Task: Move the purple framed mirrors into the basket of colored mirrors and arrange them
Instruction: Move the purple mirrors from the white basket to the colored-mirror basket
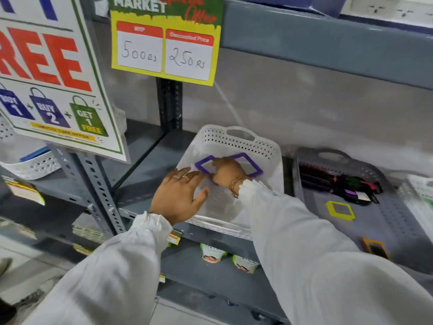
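Two purple framed mirrors lie in a white perforated basket (236,141) on the grey shelf: one on the left (203,165), one on the right (251,164). My right hand (226,171) rests over them, fingers curled on their frames; the exact grip is hidden. My left hand (179,197) lies flat at the basket's left side, fingers spread, holding nothing. To the right stands a grey basket (384,207) with a yellow framed mirror (340,210) and an orange framed mirror (376,247).
Dark combs and brushes (339,184) fill the grey basket's back. A price sign (165,41) and a large offer poster (51,73) hang above left. Another white basket (35,165) sits far left. Packets (212,254) lie on the lower shelf.
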Tool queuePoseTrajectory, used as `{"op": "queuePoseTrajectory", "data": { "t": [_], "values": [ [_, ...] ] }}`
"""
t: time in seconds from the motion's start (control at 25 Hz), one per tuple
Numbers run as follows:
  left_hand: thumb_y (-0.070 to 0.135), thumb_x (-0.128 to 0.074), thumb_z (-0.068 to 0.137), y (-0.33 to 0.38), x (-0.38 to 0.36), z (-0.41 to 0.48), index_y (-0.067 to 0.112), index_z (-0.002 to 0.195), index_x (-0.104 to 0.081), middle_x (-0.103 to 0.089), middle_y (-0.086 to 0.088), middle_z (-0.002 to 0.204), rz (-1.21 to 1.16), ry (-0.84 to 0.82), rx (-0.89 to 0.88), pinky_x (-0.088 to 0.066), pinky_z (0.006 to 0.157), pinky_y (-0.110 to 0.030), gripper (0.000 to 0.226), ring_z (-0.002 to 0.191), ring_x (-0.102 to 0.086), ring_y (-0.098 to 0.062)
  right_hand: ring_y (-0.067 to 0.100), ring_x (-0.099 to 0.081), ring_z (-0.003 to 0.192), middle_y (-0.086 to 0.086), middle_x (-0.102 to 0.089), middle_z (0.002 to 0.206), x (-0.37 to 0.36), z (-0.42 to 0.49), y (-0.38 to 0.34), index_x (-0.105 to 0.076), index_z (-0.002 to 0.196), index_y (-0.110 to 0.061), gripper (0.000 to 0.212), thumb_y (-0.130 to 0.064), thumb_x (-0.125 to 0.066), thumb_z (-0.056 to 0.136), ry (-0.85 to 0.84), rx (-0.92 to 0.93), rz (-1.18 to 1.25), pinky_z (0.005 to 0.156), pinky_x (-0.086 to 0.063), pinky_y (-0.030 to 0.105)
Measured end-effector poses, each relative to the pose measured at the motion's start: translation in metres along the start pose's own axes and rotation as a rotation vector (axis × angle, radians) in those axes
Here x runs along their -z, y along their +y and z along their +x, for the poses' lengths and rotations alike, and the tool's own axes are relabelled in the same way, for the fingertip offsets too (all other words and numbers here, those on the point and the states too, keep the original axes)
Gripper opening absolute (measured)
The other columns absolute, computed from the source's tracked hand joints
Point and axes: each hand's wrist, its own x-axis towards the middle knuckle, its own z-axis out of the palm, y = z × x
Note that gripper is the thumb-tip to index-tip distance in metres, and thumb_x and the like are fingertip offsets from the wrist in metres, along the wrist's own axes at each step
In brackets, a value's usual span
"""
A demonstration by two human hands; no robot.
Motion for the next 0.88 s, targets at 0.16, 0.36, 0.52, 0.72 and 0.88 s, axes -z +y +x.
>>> {"op": "queuePoseTrajectory", "data": {
  "t": [0.16,0.36,0.52,0.72,0.88],
  "values": [
    [0.05,-0.031,0.084,-0.002,-0.004,0.001,0.017,0.115,-0.061,-0.067,-0.005,0.117,0.005,0.024,0.004,-0.04,0.1,-0.041,0.054,0.115,-0.057,-0.027,0.038,-0.049,0.123,0.017,-0.057,0.13,-0.036,0.015,0.003,-0.052,0.123,-0.008,0.051,-0.047,-0.047,0.091,0.015,-0.031,-0.121,0.108,-0.038,0.044],
    [0.049,-0.035,0.085,-0.003,-0.004,0.002,0.015,0.113,-0.062,-0.068,-0.006,0.115,0.02,0.037,-0.019,-0.043,0.096,-0.042,0.051,0.112,-0.058,-0.028,0.041,-0.049,0.12,0.02,-0.05,0.131,-0.041,0.007,0.008,-0.047,0.128,-0.004,0.053,-0.041,-0.052,0.09,0.112,-0.025,-0.046,0.103,-0.04,0.047],
    [0.048,-0.033,0.086,-0.002,-0.004,0.001,0.015,0.113,-0.062,-0.068,-0.006,0.115,0.034,0.019,-0.031,-0.043,0.098,-0.043,0.052,0.114,-0.058,-0.029,0.043,-0.043,0.126,0.021,-0.05,0.132,-0.038,0.003,0.011,-0.039,0.133,-0.006,0.074,-0.052,-0.063,0.08,0.025,-0.172,0.139,0.106,-0.04,0.048],
    [0.051,-0.027,0.086,0.001,0.001,0.005,0.012,0.118,-0.059,-0.065,-0.011,0.12,0.083,-0.072,-0.081,-0.043,0.098,-0.05,0.06,0.117,-0.055,-0.033,0.038,-0.051,0.121,0.015,-0.057,0.127,-0.026,-0.016,0.019,-0.044,0.125,-0.008,0.075,-0.048,-0.073,0.068,0.076,-0.211,0.312,0.1,-0.047,0.046],
    [0.05,-0.028,0.086,0.032,0.016,0.017,0.012,0.117,-0.059,-0.067,-0.011,0.114,0.153,-0.054,-0.181,-0.048,0.091,-0.047,0.058,0.11,-0.06,-0.033,0.037,-0.051,0.116,0.017,-0.059,0.123,0.007,-0.039,0.041,-0.045,0.124,-0.007,0.072,-0.041,-0.075,0.068,0.318,-0.197,0.352,0.096,-0.048,0.043]
  ]
}}
